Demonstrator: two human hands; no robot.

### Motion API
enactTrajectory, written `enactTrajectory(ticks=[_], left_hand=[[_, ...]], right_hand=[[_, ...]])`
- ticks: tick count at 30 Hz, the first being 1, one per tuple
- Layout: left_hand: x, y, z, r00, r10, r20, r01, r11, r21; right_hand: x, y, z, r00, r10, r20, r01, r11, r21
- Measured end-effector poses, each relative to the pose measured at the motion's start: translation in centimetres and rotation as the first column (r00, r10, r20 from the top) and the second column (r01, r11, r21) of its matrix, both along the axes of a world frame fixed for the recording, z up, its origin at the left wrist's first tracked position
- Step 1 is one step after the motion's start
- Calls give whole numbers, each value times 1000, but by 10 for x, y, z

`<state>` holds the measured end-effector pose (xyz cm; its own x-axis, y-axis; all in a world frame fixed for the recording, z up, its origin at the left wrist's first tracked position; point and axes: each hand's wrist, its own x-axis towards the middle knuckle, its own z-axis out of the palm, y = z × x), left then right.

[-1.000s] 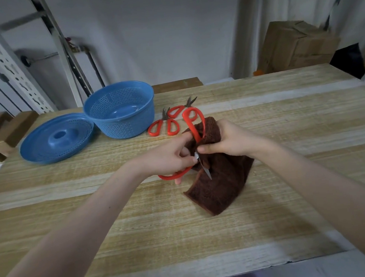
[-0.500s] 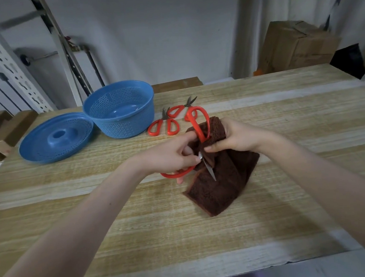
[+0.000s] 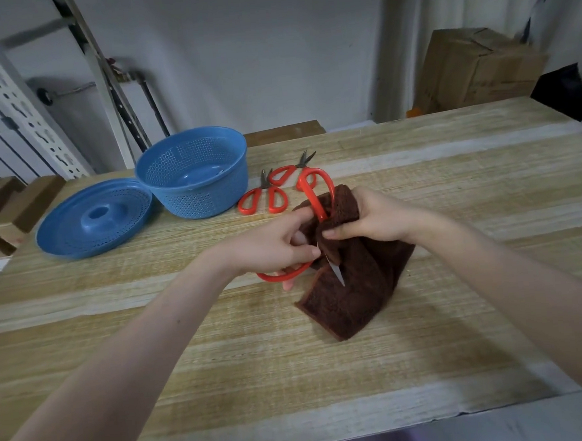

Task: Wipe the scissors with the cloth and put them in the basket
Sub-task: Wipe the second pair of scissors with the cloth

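My left hand (image 3: 277,245) grips the lower red handle loop of a pair of scissors (image 3: 317,197), whose other loop sticks up and whose blade tip pokes downward. My right hand (image 3: 375,219) holds a brown cloth (image 3: 359,284) bunched around the blades; the rest of the cloth hangs onto the wooden table (image 3: 293,375). Two more red-handled scissors (image 3: 264,198) (image 3: 288,174) lie flat on the table just beyond my hands. To their left stands the blue perforated basket (image 3: 193,179), nothing inside it.
A blue perforated lid (image 3: 93,220) lies upside down left of the basket, touching it. Metal racking and wooden blocks stand off the table's left end, a cardboard box behind the far right corner. The table's near edge runs close to my body.
The cloth and my right hand have slid slightly along the scissors, and the upper handle loop has shifted a little to the right. The left hand keeps its grip.
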<state>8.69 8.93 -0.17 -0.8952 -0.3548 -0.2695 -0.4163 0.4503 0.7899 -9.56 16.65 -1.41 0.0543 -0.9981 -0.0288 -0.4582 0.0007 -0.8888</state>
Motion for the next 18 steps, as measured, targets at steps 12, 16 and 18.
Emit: enactTrajectory(ticks=[12,16,18], left_hand=[[-2,-4,-10,994,104,42,-99,990,-100],[3,-6,-13,993,115,32,-113,992,-54],[9,-7,-13,996,91,20,-91,996,-15]], right_hand=[[29,-8,-21,963,-262,-61,247,951,-187],[29,-9,-21,962,-257,-96,236,954,-185],[22,-7,-17,972,-211,-100,199,973,-114]])
